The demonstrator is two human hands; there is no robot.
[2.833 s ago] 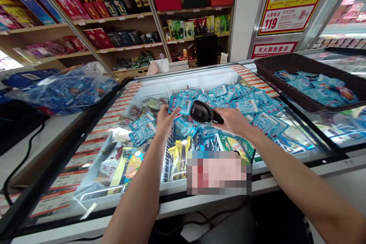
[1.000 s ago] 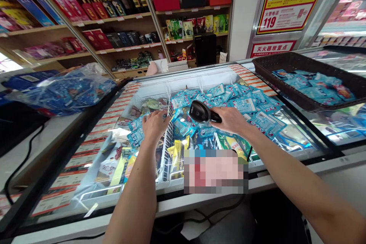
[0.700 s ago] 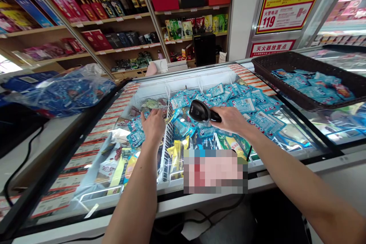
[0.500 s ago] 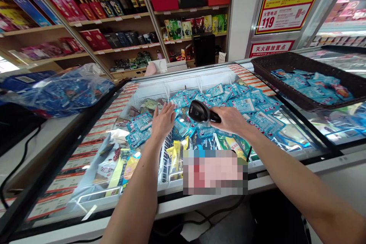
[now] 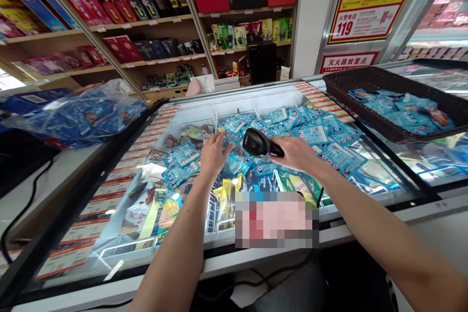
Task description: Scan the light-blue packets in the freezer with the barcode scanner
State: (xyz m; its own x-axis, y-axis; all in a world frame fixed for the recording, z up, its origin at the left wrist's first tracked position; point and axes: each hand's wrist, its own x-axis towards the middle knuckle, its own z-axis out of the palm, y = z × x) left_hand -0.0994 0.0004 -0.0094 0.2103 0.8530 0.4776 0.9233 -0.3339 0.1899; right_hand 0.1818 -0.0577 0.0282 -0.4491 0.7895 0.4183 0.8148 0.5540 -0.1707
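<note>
I hover my left hand (image 5: 214, 153), fingers spread and gripping nothing, over blue ice-cream packets (image 5: 182, 155) in the open chest freezer (image 5: 234, 102); my right hand (image 5: 298, 153) clasps a black barcode scanner (image 5: 256, 143). Beyond it, a dark basket (image 5: 365, 85) holds more packets; most of the heap looks unhandled.
</note>
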